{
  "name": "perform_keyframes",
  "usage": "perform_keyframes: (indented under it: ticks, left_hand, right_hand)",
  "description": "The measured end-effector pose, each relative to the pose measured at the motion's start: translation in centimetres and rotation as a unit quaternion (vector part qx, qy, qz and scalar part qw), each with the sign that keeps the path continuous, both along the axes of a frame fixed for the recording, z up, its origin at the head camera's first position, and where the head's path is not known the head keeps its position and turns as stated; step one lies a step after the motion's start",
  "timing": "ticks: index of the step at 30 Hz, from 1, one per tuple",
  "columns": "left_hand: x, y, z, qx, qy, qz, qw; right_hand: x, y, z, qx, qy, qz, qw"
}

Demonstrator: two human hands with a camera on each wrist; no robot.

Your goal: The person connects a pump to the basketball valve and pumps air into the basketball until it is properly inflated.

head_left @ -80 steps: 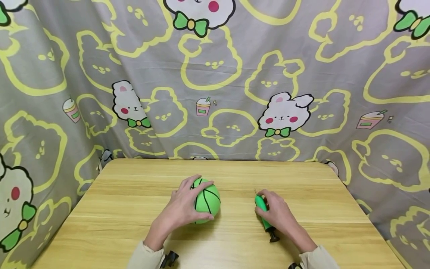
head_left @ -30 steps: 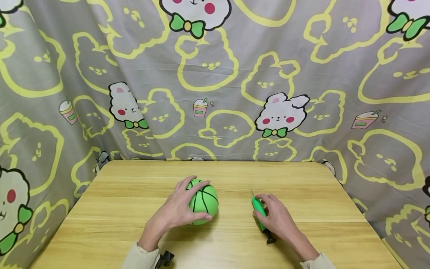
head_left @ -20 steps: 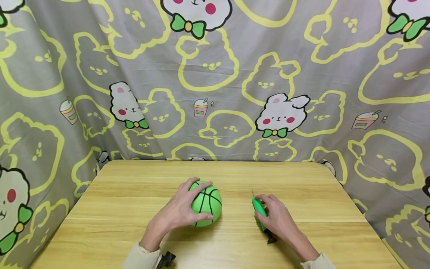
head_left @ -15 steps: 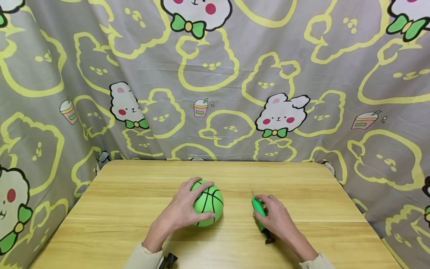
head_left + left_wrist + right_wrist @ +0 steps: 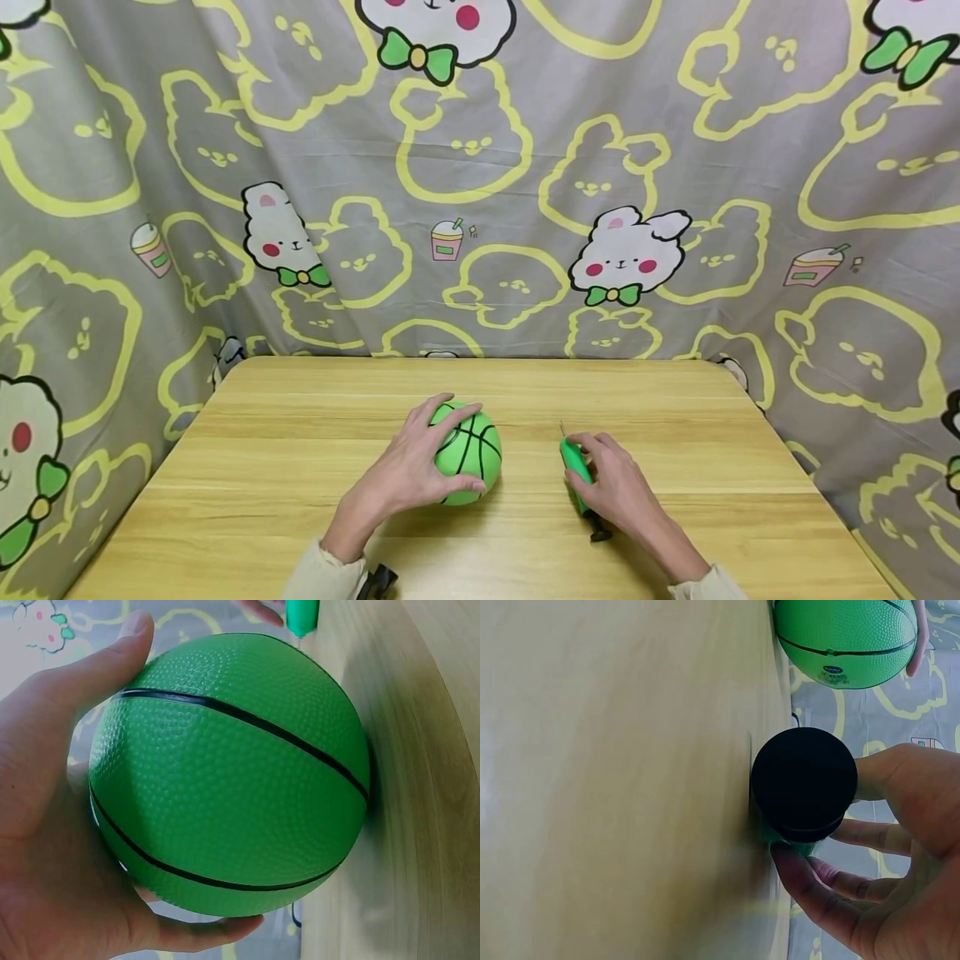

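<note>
A green toy basketball (image 5: 472, 462) with black seams rests on the wooden table, left of its middle. My left hand (image 5: 408, 467) grips it from the left, thumb at the near side and fingers over the top and far side. In the left wrist view the ball (image 5: 232, 787) fills the middle. To the right, my right hand (image 5: 618, 483) holds a green ball pump (image 5: 574, 467) between thumb and fingers, low over the table. Its thin needle points away from me and its black handle toward me. In the right wrist view the round black handle end (image 5: 804, 780) hides much of the pump.
The wooden table (image 5: 300, 400) has bare surface around both things. A grey curtain (image 5: 510, 225) with yellow cartoon outlines hangs behind and at the sides. Black wrist straps with cameras sit by the cuffs.
Under my left hand the ball has turned, its seams now lying differently, and over the last second it has shifted slightly right. My right hand and the pump have barely moved.
</note>
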State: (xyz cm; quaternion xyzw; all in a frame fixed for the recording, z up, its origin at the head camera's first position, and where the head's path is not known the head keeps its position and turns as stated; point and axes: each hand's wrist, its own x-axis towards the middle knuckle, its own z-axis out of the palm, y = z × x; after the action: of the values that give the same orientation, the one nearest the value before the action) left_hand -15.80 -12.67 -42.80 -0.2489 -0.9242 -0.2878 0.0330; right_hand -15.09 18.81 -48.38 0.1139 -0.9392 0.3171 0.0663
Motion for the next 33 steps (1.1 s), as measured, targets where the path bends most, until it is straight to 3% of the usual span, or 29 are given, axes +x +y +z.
perform_keyframes:
  ticks: [33]
  left_hand:
    - [0.13, 0.19, 0.21, -0.003, -0.003, -0.001, 1.0]
  right_hand:
    - [-0.04, 0.21, 0.0, 0.006, 0.003, -0.009, 1.0]
